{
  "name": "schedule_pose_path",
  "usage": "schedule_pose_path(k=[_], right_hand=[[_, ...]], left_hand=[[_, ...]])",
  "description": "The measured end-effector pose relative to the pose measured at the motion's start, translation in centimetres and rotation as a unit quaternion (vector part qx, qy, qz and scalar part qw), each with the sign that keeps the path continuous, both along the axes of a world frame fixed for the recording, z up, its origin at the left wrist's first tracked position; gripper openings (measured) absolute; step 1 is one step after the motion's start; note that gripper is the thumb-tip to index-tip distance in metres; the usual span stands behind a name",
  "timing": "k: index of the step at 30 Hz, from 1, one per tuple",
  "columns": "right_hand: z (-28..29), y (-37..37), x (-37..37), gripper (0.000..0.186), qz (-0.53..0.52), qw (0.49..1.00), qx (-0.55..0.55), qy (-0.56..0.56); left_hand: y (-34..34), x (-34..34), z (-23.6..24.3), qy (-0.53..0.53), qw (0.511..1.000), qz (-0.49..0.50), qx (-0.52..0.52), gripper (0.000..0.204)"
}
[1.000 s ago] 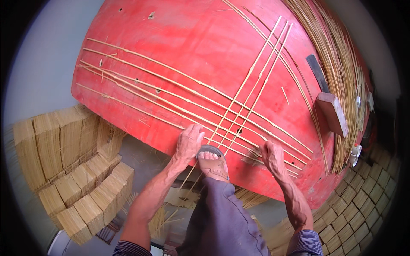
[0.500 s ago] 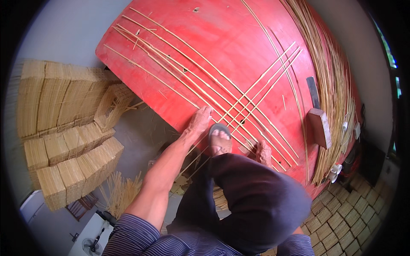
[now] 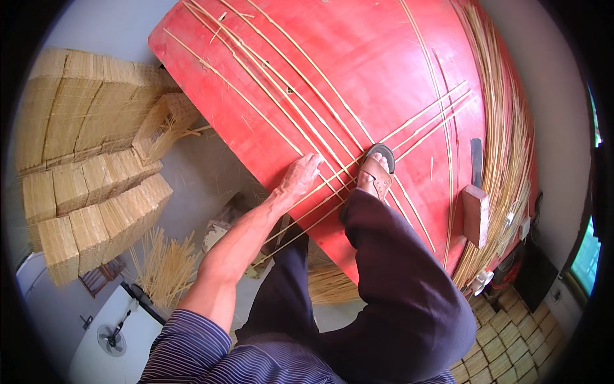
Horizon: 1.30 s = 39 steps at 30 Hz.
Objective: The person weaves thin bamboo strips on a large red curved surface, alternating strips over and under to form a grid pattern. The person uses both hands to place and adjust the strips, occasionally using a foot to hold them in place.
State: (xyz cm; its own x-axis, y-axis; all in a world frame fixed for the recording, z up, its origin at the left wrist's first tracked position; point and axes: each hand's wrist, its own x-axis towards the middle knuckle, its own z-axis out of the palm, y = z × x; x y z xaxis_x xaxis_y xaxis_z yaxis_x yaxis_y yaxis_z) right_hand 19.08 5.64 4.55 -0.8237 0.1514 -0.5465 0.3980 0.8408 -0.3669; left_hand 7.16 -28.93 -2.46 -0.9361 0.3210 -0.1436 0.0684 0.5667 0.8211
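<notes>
The strips lie crossed on the red table, near its front edge, a long set running from the far left and a shorter set crossing it. A sandalled foot is planted on the crossing and hides part of it, while the raised leg covers the table's near right corner. The left hand is at the strips just left of the foot, its fingers bent; whether they pinch one or only press down, I cannot tell. The right hand is out of sight, so the state of its fingers cannot be told.

Along the table's right side runs a thick bundle of long stems. A brick stands just beside it on the inner side, with a dark bar behind. To the left of the table, stacks of straw-coloured blocks rise near the wall. Loose sticks are below them, near a fan. More blocks cover the floor at lower right.
</notes>
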Motion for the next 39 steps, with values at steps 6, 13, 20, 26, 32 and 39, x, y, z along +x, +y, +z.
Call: schedule_pose_path(k=[6, 13, 20, 26, 32, 39], right_hand=[[0.5, 0.9, -2.3, 0.013, -0.001, 0.996, 0.005, -0.088], [0.8, -2.8, -12.8, 0.012, -0.031, 0.988, -0.083, 0.127], [-3.2, -1.8, -20.3, 0.019, -0.004, 0.974, -0.077, 0.212], [-5.1, -2.7, -21.7, 0.024, -0.087, 0.979, -0.124, 0.135], [-5.6, -2.4, -22.3, 0.031, -0.063, 0.985, -0.065, 0.148], [-5.0, -3.2, -22.6, 0.039, -0.057, 0.987, -0.033, 0.144]], left_hand=[[1.1, -0.7, 1.9, -0.067, 0.99, 0.104, 0.07, 0.013], [3.2, 4.2, 5.3, -0.072, 0.978, 0.195, -0.027, 0.026], [6.1, 6.6, 3.1, -0.051, 0.972, 0.222, -0.059, 0.022], [5.8, 7.5, 2.3, -0.004, 0.971, 0.228, -0.066, 0.014], [6.1, 7.8, 1.9, 0.003, 0.973, 0.225, -0.051, 0.01], [5.8, 8.6, 0.5, 0.035, 0.976, 0.197, -0.084, 0.014]])
